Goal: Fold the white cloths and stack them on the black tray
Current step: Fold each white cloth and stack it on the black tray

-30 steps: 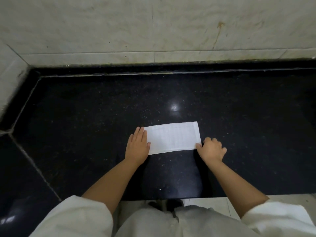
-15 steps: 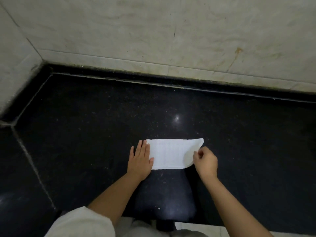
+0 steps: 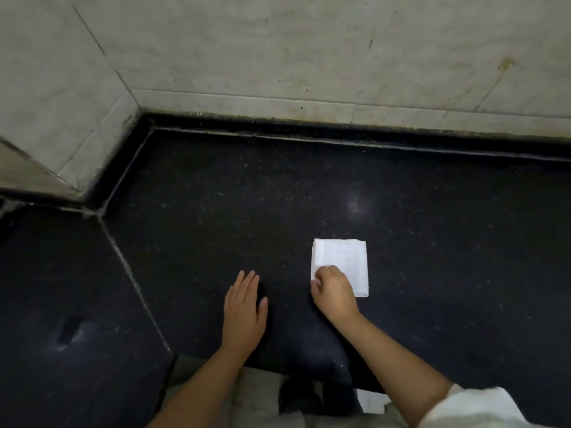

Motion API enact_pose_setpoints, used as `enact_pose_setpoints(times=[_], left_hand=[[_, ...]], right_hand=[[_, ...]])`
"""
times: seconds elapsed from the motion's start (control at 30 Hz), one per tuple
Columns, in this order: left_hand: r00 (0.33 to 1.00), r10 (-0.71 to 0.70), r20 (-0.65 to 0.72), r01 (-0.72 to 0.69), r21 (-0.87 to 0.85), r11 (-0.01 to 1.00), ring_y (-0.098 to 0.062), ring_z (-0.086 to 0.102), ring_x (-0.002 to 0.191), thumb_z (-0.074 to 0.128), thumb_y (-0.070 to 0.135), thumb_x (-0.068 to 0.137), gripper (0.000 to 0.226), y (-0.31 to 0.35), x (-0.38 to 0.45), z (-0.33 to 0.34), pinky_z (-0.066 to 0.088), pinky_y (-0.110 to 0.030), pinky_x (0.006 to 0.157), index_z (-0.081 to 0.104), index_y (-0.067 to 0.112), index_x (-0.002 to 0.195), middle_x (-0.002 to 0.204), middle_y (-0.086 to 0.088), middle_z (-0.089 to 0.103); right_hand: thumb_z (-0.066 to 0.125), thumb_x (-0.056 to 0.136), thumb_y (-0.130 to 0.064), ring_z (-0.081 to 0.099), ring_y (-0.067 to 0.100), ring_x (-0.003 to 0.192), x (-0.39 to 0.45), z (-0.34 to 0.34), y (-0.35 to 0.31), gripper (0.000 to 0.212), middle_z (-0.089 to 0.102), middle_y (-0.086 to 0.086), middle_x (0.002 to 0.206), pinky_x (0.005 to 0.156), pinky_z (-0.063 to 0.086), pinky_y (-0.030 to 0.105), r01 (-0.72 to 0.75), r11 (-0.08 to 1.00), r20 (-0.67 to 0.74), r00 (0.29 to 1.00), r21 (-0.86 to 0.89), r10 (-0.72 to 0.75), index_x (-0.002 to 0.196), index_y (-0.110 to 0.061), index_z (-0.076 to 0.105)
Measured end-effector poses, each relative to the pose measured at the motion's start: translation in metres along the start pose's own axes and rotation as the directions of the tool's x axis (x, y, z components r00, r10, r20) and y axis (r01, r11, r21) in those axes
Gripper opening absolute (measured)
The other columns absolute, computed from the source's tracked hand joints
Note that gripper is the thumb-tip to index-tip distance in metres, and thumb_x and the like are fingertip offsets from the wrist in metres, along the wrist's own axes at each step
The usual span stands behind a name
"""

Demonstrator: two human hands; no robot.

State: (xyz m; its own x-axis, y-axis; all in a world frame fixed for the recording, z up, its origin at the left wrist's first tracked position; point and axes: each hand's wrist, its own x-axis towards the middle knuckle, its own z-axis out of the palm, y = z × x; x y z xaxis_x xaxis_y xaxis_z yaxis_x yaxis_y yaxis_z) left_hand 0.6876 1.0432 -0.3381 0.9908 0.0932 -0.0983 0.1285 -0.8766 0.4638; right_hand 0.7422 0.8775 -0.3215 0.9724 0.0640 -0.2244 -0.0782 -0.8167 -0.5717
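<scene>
One white cloth (image 3: 343, 261) lies folded into a small square on the black stone counter (image 3: 309, 193). My right hand (image 3: 332, 291) covers its near left corner, and its curled fingers pinch the cloth's left edge. My left hand (image 3: 245, 307) lies flat on the bare counter to the left of the cloth, fingers straight, apart from the cloth. No black tray is in view.
A pale tiled wall (image 3: 309, 57) runs along the back and turns at a corner on the left. A seam (image 3: 133, 273) crosses the counter diagonally at the left. The counter's front edge (image 3: 278, 366) is just below my wrists.
The long cloth strip has been folded in half from right to left into a square. My left hand has let go and moved off to the left. The view has swung left.
</scene>
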Motion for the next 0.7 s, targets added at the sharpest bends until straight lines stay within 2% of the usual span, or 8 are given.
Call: enact_pose_setpoints(times=[0.1,0.2,0.27,0.37,0.47,0.53,0.6,0.7], left_hand=[[0.999,0.033,0.021,-0.032,-0.036,0.999,-0.039,0.054,0.12,0.031,0.031,0.083,0.058,0.007,0.003,0.002,0.034,-0.042,0.098,0.06,-0.006,0.117,0.122,-0.021,0.063],[0.984,0.172,0.056,-0.17,-0.026,0.985,-0.032,0.068,0.1,0.039,0.025,0.078,0.045,0.024,0.013,0.011,0.054,-0.04,0.081,0.069,0.0,0.102,0.104,-0.014,0.072],[0.95,0.303,0.079,-0.3,-0.048,0.953,-0.023,0.072,0.09,0.041,0.027,0.075,0.041,0.04,0.022,0.019,0.057,-0.033,0.075,0.073,0.008,0.093,0.095,-0.005,0.074],[0.844,0.5,0.191,-0.501,-0.048,0.864,-0.007,0.067,0.082,0.056,0.035,0.067,0.027,0.067,0.036,0.029,0.057,-0.018,0.068,0.075,0.021,0.081,0.085,0.007,0.072],[0.796,0.519,0.313,-0.566,0.078,0.821,0.002,0.066,0.071,0.082,0.052,0.039,0.037,0.08,0.048,0.037,0.052,-0.01,0.063,0.074,0.03,0.067,0.075,0.018,0.069],[0.798,0.521,0.303,-0.579,0.143,0.803,0.004,0.065,0.066,0.079,0.064,0.034,0.044,0.081,0.052,0.039,0.05,-0.008,0.063,0.073,0.032,0.063,0.071,0.02,0.068],[0.784,0.541,0.305,-0.608,0.196,0.77,0.004,0.065,0.066,0.076,0.07,0.034,0.05,0.081,0.055,0.039,0.051,-0.01,0.063,0.073,0.031,0.065,0.071,0.019,0.069],[0.735,0.613,0.29,-0.676,0.242,0.696,0.0,0.066,0.064,0.08,0.066,0.033,0.05,0.075,0.061,0.044,0.051,-0.013,0.062,0.072,0.028,0.066,0.07,0.016,0.068]], right_hand=[[0.047,0.089,-0.006,0.056,0.028,0.104,-0.008,-0.011,0.01,0.028,0.061,0.016,0.112,0.084,0.041,0.024,0.061,0.998,0.06,0.996,0.027,-0.063,0.114,0.002,0.056],[0.056,0.079,0.005,0.063,0.034,0.093,-0.019,-0.032,0.035,0.022,0.068,0.018,0.099,0.08,0.044,0.027,0.12,0.993,-0.026,0.992,-0.011,-0.12,0.099,0.006,0.064],[0.07,0.059,0.011,0.066,0.035,0.072,-0.021,-0.043,0.057,0.026,0.07,0.016,0.081,0.068,0.056,0.036,0.145,0.985,-0.044,0.988,-0.099,-0.15,0.083,0.002,0.068],[0.079,0.038,0.005,0.066,0.023,0.059,-0.017,-0.049,0.074,0.041,0.07,0.004,0.073,0.048,0.056,0.03,0.209,0.935,0.11,0.977,-0.285,-0.185,0.074,-0.011,0.07],[0.066,0.051,-0.004,0.063,0.018,0.055,-0.01,-0.047,0.08,0.02,0.066,-0.002,0.066,0.043,0.053,0.025,0.282,0.888,0.174,0.957,-0.362,-0.233,0.067,-0.015,0.07],[0.058,0.056,-0.011,0.059,0.013,0.05,-0.007,-0.046,0.081,0.014,0.062,-0.006,0.06,0.04,0.048,0.02,0.302,0.869,0.195,0.951,-0.393,-0.242,0.061,-0.018,0.069],[0.068,0.049,-0.013,0.057,0.01,0.048,-0.004,-0.049,0.08,0.011,0.061,-0.007,0.057,0.04,0.044,0.015,0.305,0.864,0.214,0.948,-0.399,-0.236,0.058,-0.02,0.068],[0.064,0.058,-0.004,0.063,0.02,0.056,-0.007,-0.056,0.074,0.009,0.066,0.004,0.068,0.047,0.049,0.021,0.269,0.895,0.27,0.946,-0.355,-0.178,0.064,-0.009,0.068]])
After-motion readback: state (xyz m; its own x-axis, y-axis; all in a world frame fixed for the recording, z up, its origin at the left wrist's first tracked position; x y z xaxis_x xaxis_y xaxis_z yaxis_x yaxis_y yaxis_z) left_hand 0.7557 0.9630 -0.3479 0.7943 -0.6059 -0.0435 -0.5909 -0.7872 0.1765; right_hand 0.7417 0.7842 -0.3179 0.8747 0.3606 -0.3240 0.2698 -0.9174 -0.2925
